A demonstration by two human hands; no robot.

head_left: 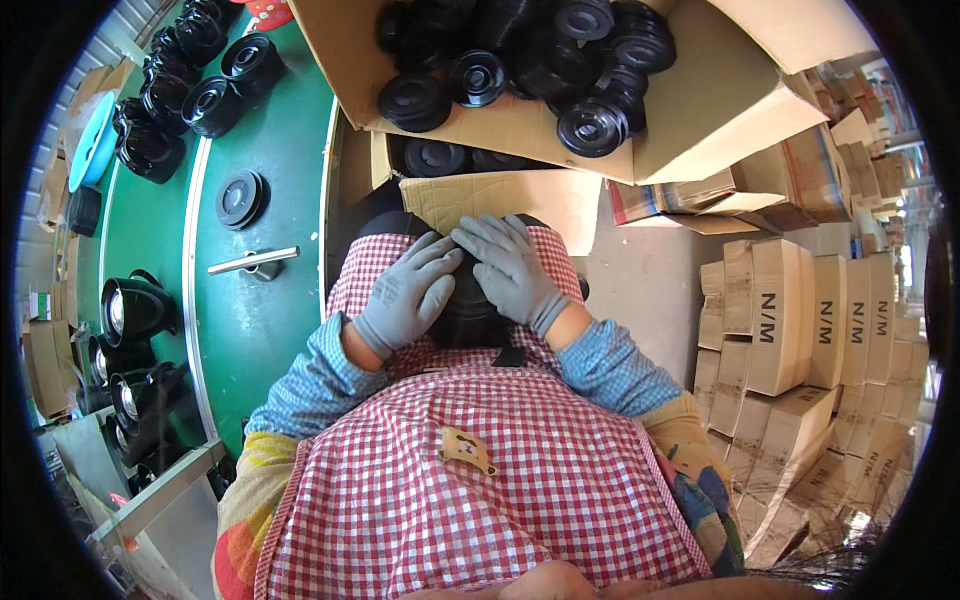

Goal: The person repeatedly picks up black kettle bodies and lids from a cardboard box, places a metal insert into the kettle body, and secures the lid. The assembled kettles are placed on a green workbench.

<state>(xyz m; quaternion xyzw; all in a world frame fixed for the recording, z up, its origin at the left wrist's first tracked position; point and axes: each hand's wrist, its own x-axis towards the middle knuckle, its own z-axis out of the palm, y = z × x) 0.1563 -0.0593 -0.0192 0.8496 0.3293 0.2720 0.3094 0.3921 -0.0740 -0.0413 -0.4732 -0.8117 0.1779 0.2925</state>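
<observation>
My left hand and my right hand, both in grey gloves, lie over a black round plastic part in my lap. Their fingers are stretched out, and the fingertips of the two hands nearly meet across its top. The thumbs stand apart from the fingers and point inward along the part. Much of its upper side is hidden under the gloves, so its exact kind does not show. My red checked apron spreads beneath it.
A large carton of black round parts stands ahead, above a lower open box. On the green bench at left lie a black disc and a metal bar tool. Black lamp-like housings sit farther left. Stacked cartons line the right.
</observation>
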